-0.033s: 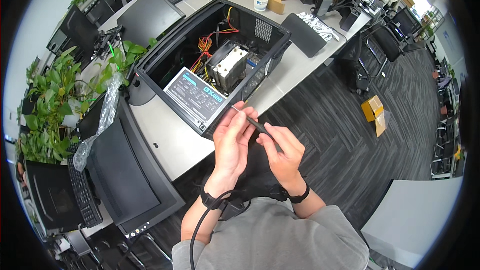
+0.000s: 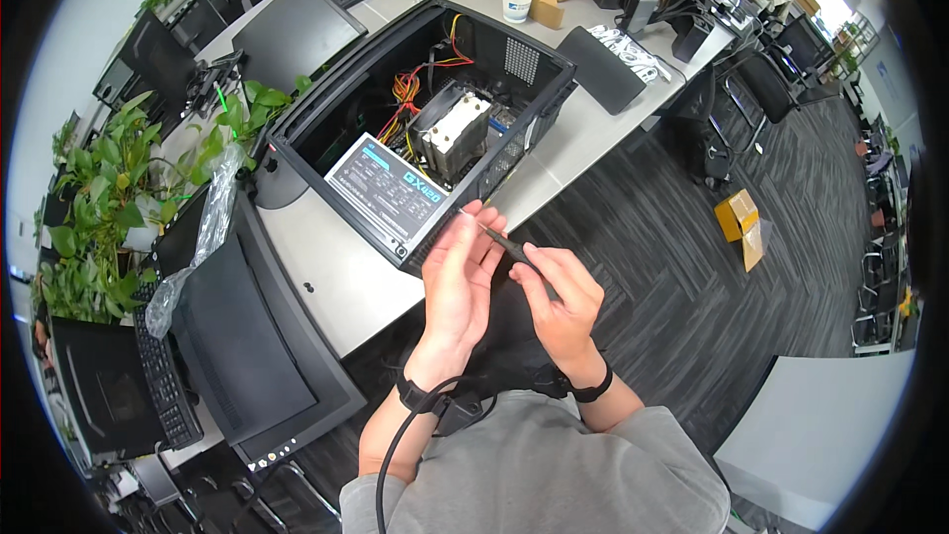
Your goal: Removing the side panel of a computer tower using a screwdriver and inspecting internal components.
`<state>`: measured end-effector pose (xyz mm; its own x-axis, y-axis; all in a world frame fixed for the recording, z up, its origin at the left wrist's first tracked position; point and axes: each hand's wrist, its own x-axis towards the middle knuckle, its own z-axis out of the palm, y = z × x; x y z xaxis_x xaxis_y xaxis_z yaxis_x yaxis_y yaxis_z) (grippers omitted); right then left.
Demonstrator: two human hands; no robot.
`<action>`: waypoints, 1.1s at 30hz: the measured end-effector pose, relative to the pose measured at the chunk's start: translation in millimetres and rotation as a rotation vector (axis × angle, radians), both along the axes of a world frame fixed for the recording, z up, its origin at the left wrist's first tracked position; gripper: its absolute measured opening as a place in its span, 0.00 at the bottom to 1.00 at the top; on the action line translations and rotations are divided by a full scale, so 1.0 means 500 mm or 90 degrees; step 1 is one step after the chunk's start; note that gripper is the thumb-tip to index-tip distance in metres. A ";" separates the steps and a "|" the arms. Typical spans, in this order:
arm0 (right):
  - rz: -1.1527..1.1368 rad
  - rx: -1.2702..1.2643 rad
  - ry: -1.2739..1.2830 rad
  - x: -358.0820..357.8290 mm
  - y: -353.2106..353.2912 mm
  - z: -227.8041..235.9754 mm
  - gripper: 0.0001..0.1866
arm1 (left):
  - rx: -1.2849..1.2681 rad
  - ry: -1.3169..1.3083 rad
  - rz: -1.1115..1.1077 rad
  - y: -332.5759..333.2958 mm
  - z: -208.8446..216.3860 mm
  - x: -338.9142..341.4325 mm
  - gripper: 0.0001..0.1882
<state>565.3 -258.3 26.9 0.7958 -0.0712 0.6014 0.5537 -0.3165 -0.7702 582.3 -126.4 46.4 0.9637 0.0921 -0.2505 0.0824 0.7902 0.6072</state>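
Both hands are raised in front of the chest, just clear of the desk (image 2: 346,282) edge. The right hand (image 2: 559,302) is closed around the handle of a thin dark screwdriver (image 2: 504,242), whose shaft slants up and left; the left hand (image 2: 460,272) is half open, fingers curled, their tips touching the shaft near its tip. Whether a bit or screw sits at that tip is too small to tell. The open PC case (image 2: 425,129) lies on its side on the desk just beyond the hands, with the power supply (image 2: 386,183) nearest and the cooler (image 2: 455,133) and coloured wiring (image 2: 405,89) behind. Risks, as judged: the tool is held over the floor, not the desk, so any small part slipping from the fingertips would likely drop onto the dark patterned carpet (image 2: 692,277) and be hard to find. A loose fingertip hold could also let the tip slide against the left fingers. The wrist cable (image 2: 395,455) hanging from the left arm might snag.
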 end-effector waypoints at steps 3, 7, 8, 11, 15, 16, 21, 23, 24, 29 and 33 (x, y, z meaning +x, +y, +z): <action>-0.029 -0.041 -0.033 0.003 -0.006 0.006 0.14 | -0.071 0.051 0.042 -0.009 -0.001 0.005 0.19; -0.036 -0.052 -0.052 -0.003 -0.003 0.013 0.14 | -0.073 0.078 0.095 -0.022 -0.004 0.009 0.19; -0.036 -0.050 -0.059 -0.004 -0.001 0.014 0.15 | -0.073 0.066 0.098 -0.022 -0.004 0.010 0.19; -0.014 -0.009 -0.048 -0.002 0.002 0.010 0.15 | -0.083 0.074 0.107 -0.024 -0.006 0.016 0.19; -0.017 -0.012 -0.081 -0.001 -0.002 -0.001 0.15 | -0.098 0.045 0.116 -0.032 -0.017 0.019 0.18; -0.020 -0.015 -0.084 -0.002 -0.003 -0.002 0.15 | -0.101 0.035 0.118 -0.032 -0.019 0.020 0.17; -0.024 -0.003 -0.076 -0.009 -0.014 -0.012 0.15 | -0.135 0.016 0.119 -0.036 -0.032 0.021 0.15; -0.027 0.006 -0.082 -0.015 -0.026 -0.014 0.16 | -0.145 0.013 0.112 -0.042 -0.036 0.021 0.14; -0.038 0.001 -0.086 -0.019 -0.033 -0.015 0.16 | -0.150 0.013 0.106 -0.044 -0.038 0.021 0.14; -0.119 -0.029 -0.075 -0.048 -0.094 -0.032 0.13 | 0.123 -0.039 0.132 -0.043 -0.062 -0.022 0.10; -0.178 0.017 -0.015 -0.049 -0.135 -0.072 0.13 | 0.805 -0.240 0.218 0.054 -0.082 -0.122 0.07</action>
